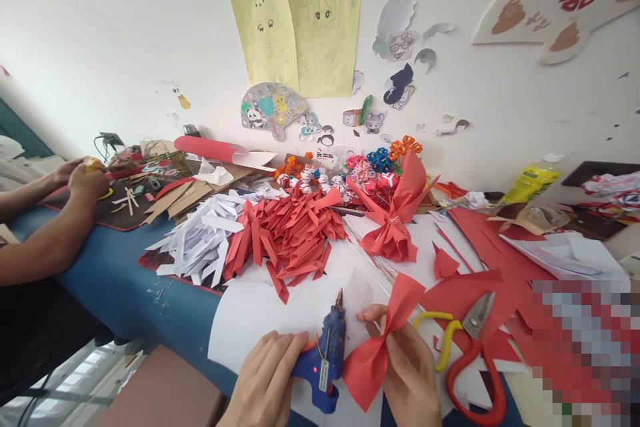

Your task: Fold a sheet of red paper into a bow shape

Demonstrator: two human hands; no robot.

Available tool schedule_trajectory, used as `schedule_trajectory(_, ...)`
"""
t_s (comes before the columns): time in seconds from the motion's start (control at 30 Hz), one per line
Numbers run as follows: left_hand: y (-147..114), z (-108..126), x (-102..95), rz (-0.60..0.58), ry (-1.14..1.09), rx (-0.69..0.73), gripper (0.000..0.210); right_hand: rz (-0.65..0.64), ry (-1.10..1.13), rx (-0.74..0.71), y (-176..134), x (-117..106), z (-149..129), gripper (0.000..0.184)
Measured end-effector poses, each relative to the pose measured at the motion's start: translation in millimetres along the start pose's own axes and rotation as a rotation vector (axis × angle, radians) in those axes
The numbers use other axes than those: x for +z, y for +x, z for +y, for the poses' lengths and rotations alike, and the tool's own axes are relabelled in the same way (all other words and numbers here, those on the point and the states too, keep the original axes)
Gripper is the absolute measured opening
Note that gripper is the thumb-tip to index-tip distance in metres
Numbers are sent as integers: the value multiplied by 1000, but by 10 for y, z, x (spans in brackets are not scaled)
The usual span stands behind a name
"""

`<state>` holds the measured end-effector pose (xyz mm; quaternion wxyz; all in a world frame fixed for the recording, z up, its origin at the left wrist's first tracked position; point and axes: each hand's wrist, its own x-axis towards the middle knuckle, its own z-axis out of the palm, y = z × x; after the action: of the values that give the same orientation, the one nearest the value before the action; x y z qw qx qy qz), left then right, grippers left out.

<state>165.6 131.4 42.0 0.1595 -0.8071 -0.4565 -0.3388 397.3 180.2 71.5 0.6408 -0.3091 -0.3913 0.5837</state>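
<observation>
My left hand (pixel 267 373) is closed around the handle of a blue glue gun (pixel 333 337), fingers by its orange trigger. The gun's metal nozzle points up and away, and a small red light glows on its side. Just right of it, my right hand (pixel 413 367) pinches a red paper bow (pixel 367 370) at its gathered middle, the two ends fanned out. White paper (pixel 250 320) lies beneath both hands. Beside my right hand are red-handled scissors (pixel 477 373) and a yellow-handled tool (pixel 440 340). Another red paper bow (pixel 395 230) stands farther back.
Piles of folded white strips (pixel 200 237) and folded red strips (pixel 290 233) lie ahead. Thin wires (pixel 367 250) and red sheets (pixel 480 240) are to the right. Colourful flowers (pixel 380 160) sit by the wall. At left, another person's hands (pixel 87 177) hold something yellow.
</observation>
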Motion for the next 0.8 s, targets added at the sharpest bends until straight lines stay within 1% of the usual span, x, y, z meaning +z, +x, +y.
schedule_trajectory(0.13,52,-26,-14,10,6,57,51,27,51,-11,-18,-17,10,16)
schedule_trajectory(0.3,79,-58,-20,23,66,33,51,-3,50,-32,-21,-8,4,17)
schedule_trajectory(0.37,35,-87,-9,-11,78,53,50,14,64,-24,-25,12,-15,17)
schedule_trajectory(0.47,-54,-140,18,-77,76,121,48,27,84,-19,-33,36,-31,19)
schedule_trajectory(0.57,-106,-171,44,-92,83,133,43,35,99,-14,-41,41,-30,19)
schedule_trajectory(0.63,-107,-172,57,-67,80,126,40,48,103,-9,-42,33,-24,19)
schedule_trajectory(0.73,-77,-160,65,3,59,141,38,61,116,-8,-35,8,-7,19)
schedule_trajectory(0.8,-59,-153,61,21,52,148,37,32,126,-19,-27,-10,5,19)
